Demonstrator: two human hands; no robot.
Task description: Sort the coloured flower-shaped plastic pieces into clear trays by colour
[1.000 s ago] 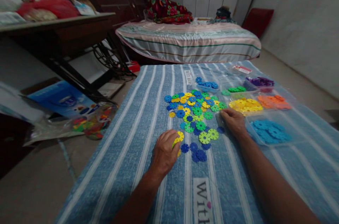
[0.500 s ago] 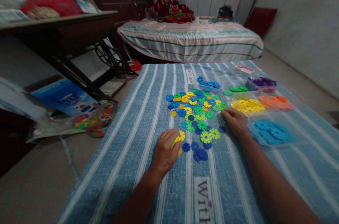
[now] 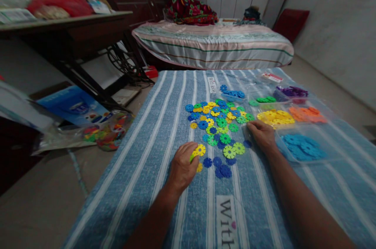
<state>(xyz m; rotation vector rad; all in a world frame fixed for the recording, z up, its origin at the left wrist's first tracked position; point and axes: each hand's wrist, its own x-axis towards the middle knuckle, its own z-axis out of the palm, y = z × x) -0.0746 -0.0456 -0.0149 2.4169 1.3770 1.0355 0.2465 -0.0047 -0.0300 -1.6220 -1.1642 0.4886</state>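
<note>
My left hand [image 3: 182, 166] is closed around notched plastic discs: a yellow disc [image 3: 201, 150] sticks out past the fingertips, with a light green edge between thumb and fingers. Another yellow disc [image 3: 199, 167] lies beside the thumb. At the right side of a loose pile of blue, green and yellow discs, my right hand [image 3: 262, 136] is closed with its knuckles up; anything between its fingers is hidden. A green disc [image 3: 249, 117] lies just beyond those fingers. Nearer me are dark blue discs [image 3: 225, 171] and two light green discs [image 3: 229, 151].
To the right, clear compartments hold light blue discs [image 3: 304, 147], yellow discs [image 3: 276, 117], orange discs [image 3: 308, 114], green discs [image 3: 266, 100] and purple discs [image 3: 292, 91]. Blue discs [image 3: 234, 94] fill another box behind the pile. A striped cloth [image 3: 141, 170] covers the table.
The view has shifted very slightly. Both hands stay in nearly the same place, and the pile looks the same.
</note>
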